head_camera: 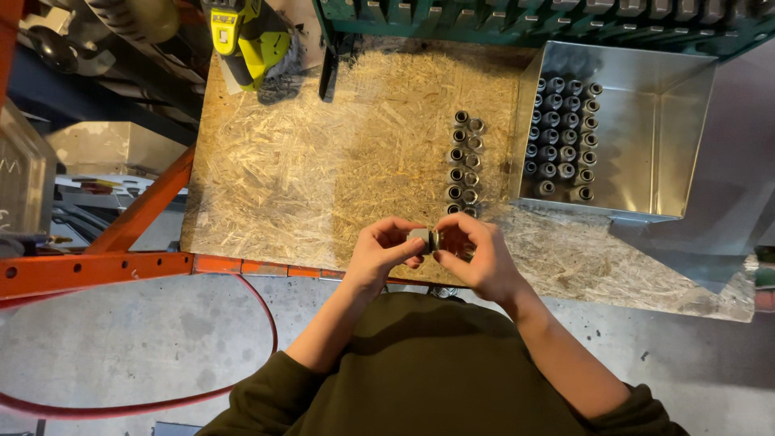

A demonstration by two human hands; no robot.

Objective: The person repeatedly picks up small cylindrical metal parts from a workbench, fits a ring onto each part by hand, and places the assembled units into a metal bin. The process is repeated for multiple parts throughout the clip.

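Pinching a small metal fitting (pixel 426 240) between left hand (pixel 386 252) and right hand (pixel 476 257).

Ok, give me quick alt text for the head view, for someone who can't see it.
Both hands, left hand and right hand, hold a small metal fitting together over the near edge of a strand-board bench. Two rows of similar metal fittings stand on the bench, more fill a steel tray on the right, and a yellow-green power tool lies at the far edge.

Small grey metal fitting (pixel 421 239) with a dark threaded end, pinched level between fingertips of left hand (pixel 383 249) and right hand (pixel 476 258), over near edge of chipboard bench.
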